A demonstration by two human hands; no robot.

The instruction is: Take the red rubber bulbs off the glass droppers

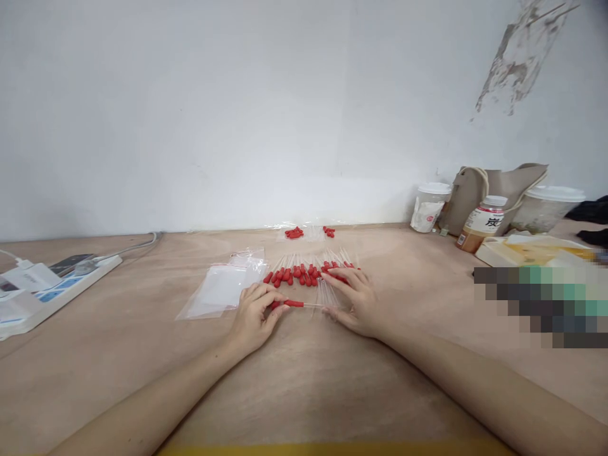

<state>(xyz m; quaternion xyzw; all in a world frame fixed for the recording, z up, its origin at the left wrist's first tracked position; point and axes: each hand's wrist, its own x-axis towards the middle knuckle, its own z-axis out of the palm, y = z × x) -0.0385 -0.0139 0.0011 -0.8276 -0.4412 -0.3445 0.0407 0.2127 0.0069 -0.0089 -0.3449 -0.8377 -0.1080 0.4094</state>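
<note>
My left hand (254,311) pinches the red bulb end of a clear dropper (297,304) that lies across the wooden table (304,380). My right hand (355,299) rests with fingers stretched flat over a row of several red-bulbed droppers (304,273), touching those at the row's right end. Empty clear zip bags (223,288) lie just left of my left hand. Further back, a clear bag holds loose red bulbs (295,233).
A white power strip with plugs and a phone (45,288) lies at the left. At the right stand a lidded cup (430,206), a bottle (482,223), a beige bag (494,190), a clear tub (546,209) and boxes (527,250). A white wall is behind.
</note>
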